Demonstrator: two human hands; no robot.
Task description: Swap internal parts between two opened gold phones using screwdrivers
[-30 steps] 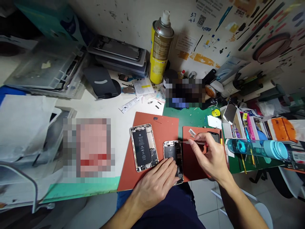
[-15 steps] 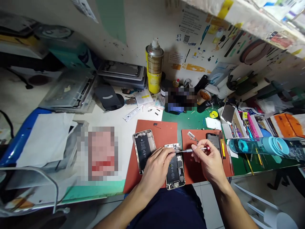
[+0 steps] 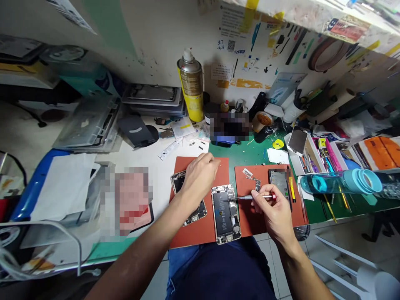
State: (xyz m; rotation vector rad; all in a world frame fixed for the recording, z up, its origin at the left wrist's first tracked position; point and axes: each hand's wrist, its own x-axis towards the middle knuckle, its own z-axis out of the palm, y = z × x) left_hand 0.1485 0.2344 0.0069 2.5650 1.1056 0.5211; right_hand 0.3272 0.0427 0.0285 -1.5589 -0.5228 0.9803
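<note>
Two opened phones with black batteries lie on the left red-brown mat [image 3: 184, 236]. My left hand [image 3: 201, 171] is above the left phone [image 3: 196, 215], partly covering it, fingertips pinched together near the mat's upper right; anything between them is too small to make out. My right hand [image 3: 270, 204] holds a thin silver screwdriver [image 3: 250, 197] with a red end. Its tip points left, at the upper right part of the right phone [image 3: 226, 214]. Small metal parts [image 3: 258, 184] lie on the right mat [image 3: 250, 223], just above my right hand.
A phone with a lit screen [image 3: 279, 183] and a yellow tool [image 3: 291, 189] lie on the right mat. Beyond stand a yellow spray can [image 3: 191, 85] and a blue bottle [image 3: 339, 182]. Tool trays [image 3: 308, 160] are at the right, papers [image 3: 64, 183] at the left.
My left hand has lifted off the right phone and moved up and left, over the left phone. My right hand still holds the screwdriver in nearly the same place. The view has shifted slightly.
</note>
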